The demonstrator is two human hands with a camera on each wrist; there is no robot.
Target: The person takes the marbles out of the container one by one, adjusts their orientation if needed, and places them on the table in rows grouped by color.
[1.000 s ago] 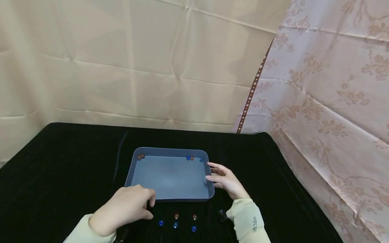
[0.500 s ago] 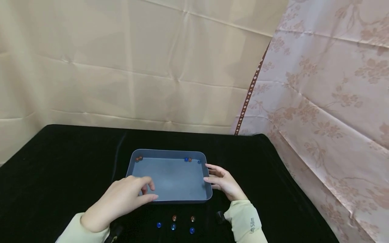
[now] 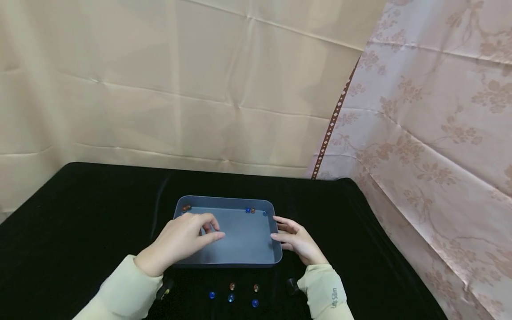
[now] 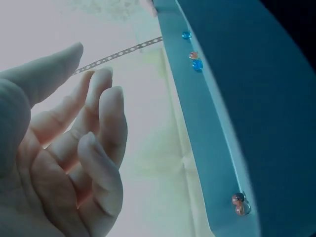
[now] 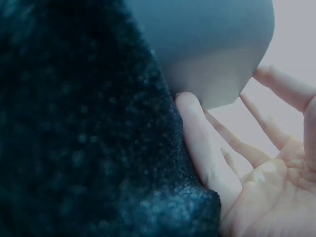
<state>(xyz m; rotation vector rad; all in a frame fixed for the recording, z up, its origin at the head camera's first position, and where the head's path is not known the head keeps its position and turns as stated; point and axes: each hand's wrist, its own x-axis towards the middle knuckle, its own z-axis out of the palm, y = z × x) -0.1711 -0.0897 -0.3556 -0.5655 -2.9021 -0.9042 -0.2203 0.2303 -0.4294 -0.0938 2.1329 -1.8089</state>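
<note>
A grey-blue rectangular tray (image 3: 240, 240) lies on black cloth, with several small glass marbles along its far side. Two brownish marbles (image 4: 239, 203) sit together in the far left corner; a blue marble (image 3: 247, 210) and an orange one (image 3: 253, 210) are side by side further right. Another blue marble (image 3: 265, 214) is near the far right corner. My left hand (image 3: 188, 235) is over the tray's left part, fingers loosely bent, thumb apart from them; I see nothing held. My right hand (image 3: 298, 242) touches the tray's right wall with extended fingers (image 5: 195, 133).
Several loose marbles lie on the cloth in front of the tray, among them a blue marble (image 3: 255, 303) and an orange marble (image 3: 232, 286). The black cloth (image 3: 100, 213) covers the table. A beige curtain (image 3: 200, 89) and a floral curtain (image 3: 432, 133) hang behind and at the right.
My left hand has moved from beside the loose marbles, up and rightward, to over the tray. The right hand stays at the tray's right side, and the marbles keep their places.
</note>
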